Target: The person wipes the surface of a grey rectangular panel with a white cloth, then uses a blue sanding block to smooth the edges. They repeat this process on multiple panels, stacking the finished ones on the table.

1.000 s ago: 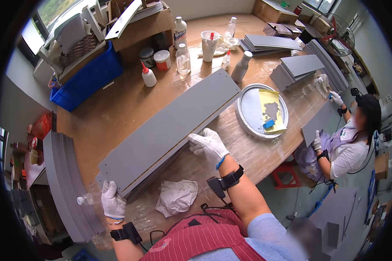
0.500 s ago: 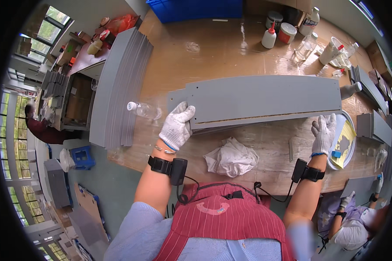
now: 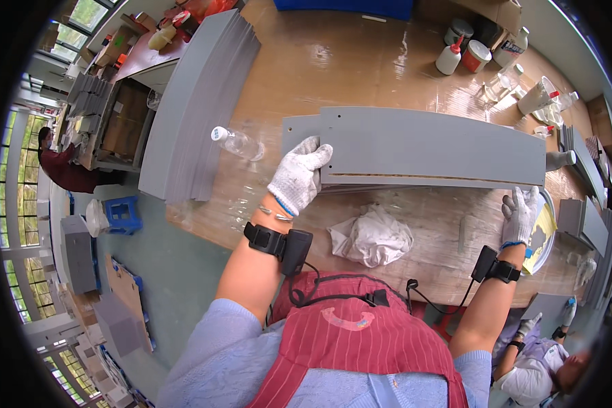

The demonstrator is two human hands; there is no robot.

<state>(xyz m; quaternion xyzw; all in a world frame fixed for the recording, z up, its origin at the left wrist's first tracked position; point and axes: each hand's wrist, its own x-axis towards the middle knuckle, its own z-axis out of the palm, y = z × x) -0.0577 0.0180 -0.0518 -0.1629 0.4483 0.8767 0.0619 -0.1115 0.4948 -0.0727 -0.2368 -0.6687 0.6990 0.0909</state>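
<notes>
A long grey panel (image 3: 432,146) with small dark holes near its left end and a brown groove along its near edge lies across the table in front of me. Under it, the left end of another grey panel (image 3: 298,129) sticks out. My left hand (image 3: 300,173), in a white knit glove, grips the left end of the upper panel, thumb on top. At the near right corner, my right hand (image 3: 519,219), gloved too, has its fingertips at the edge; the fingers' undersides are hidden. A crumpled white cloth (image 3: 372,236) lies between my hands, nearer to me.
A tall stack of grey panels (image 3: 200,109) stands at the left, beside a clear bottle (image 3: 238,143). Bottles and tubs (image 3: 477,56) crowd the back right. A round white tray (image 3: 546,238) with yellow paper sits by my right hand. Two people work nearby, far left and lower right.
The whole view has shifted and turned a little. The upper panel has slid slightly to the right over the lower one, baring more of its left end. Both hands stay at the panel.
</notes>
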